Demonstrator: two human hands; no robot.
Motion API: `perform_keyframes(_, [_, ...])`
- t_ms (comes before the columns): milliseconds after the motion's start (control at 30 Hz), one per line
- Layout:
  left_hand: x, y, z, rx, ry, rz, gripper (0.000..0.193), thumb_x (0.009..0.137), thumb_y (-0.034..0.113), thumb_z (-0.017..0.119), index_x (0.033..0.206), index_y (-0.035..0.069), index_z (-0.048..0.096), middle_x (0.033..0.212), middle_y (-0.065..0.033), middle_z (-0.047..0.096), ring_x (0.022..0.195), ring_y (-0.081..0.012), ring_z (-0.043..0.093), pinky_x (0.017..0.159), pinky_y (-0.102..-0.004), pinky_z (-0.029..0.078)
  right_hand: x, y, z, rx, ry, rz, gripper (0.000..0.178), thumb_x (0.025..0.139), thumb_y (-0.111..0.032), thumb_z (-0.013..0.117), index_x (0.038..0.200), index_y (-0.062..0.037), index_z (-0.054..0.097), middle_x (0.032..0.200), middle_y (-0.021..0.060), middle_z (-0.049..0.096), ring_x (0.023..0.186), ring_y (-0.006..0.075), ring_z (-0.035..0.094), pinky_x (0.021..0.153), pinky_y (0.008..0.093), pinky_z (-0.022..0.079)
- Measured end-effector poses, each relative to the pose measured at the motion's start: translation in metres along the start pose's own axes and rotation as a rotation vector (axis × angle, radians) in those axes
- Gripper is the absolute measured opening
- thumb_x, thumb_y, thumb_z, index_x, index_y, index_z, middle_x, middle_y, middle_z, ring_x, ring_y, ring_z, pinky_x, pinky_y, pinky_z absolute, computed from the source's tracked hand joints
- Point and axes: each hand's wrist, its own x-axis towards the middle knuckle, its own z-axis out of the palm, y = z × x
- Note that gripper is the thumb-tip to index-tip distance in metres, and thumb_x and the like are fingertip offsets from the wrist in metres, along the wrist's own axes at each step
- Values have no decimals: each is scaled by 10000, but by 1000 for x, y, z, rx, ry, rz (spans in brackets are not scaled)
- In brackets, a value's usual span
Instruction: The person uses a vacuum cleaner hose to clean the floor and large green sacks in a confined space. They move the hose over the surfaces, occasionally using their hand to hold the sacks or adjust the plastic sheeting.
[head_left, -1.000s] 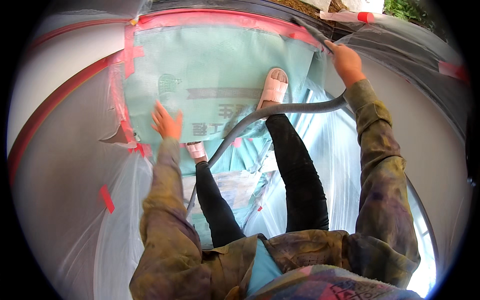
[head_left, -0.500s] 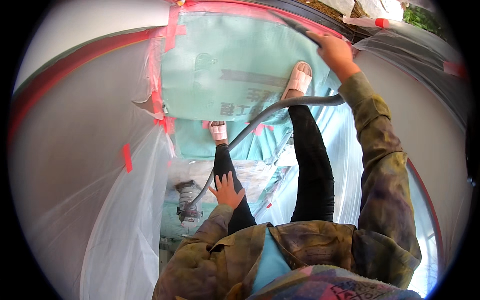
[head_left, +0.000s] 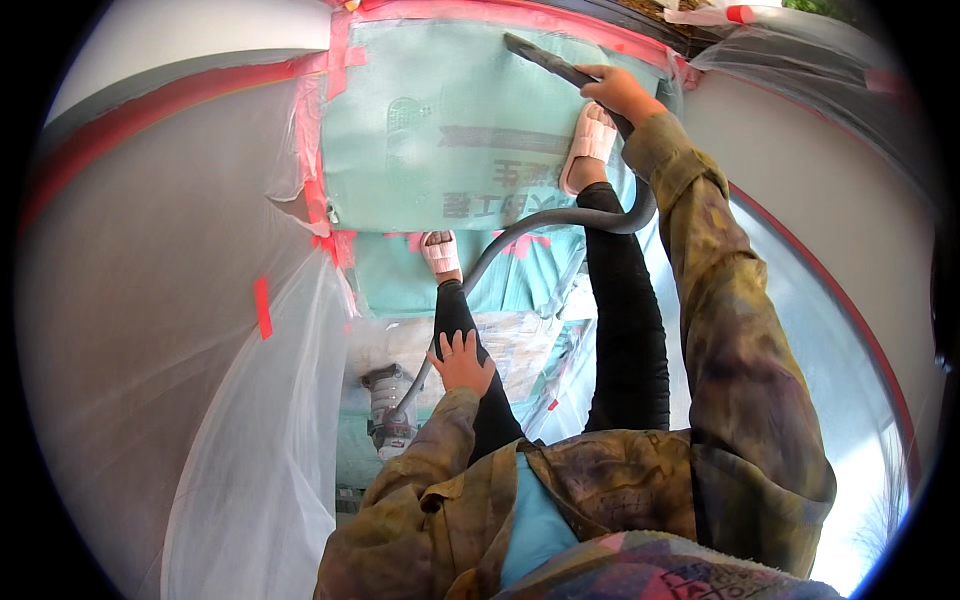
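Observation:
My right hand (head_left: 622, 93) is wrapped round a dark vacuum nozzle (head_left: 545, 58). Its flat tip lies over the far part of the green protective sheeting (head_left: 440, 90); whether it touches cannot be told. From the nozzle a grey hose (head_left: 540, 220) curves under my right forearm, across my legs and down to a clear-bodied vacuum canister (head_left: 390, 410) at the lower left. My left hand (head_left: 463, 365) is open, fingers spread, against my left leg near the knee and close to the hose.
Pink tape (head_left: 312, 140) edges the sheeting. Clear plastic film (head_left: 250, 440) hangs at the left, and more film (head_left: 800, 50) is bunched at the far right. My feet in pale slippers stand on the sheeting, the right slipper (head_left: 590, 140) farther forward on the upper step.
My right hand has swung the nozzle left and a little nearer, and the hose now bends sharply beside my right leg. My left hand has come to rest against the leg.

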Motion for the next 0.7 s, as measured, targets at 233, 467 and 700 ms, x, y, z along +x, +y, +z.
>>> perform_keyframes(233, [-1,-3,-5,19,13,27,634,800,376,676,1375,145,541,1476,-126,442,1448,-415,262,1116,-746,83,-56,91,-36,240,218,296,551,791,-172,709,1334,-107,641,908,85,678,640,145,600,568,312,505])
perform_keyframes(467, [-1,-8,-2,4,-23,49,596,803,360,668,1351,151,564,1473,-126,445,1453,-414,254,1122,-739,74,-89,147,-72,341,382,402,584,786,-178,728,1358,-122,625,858,45,651,643,141,579,564,302,498])
perform_keyframes(700, [0,-12,-4,6,14,60,599,799,356,666,1352,151,562,1478,-132,442,1455,-416,250,1122,-742,67,-3,32,-19,126,122,64,576,810,-214,739,1373,-192,619,835,29,623,672,122,581,575,294,501])
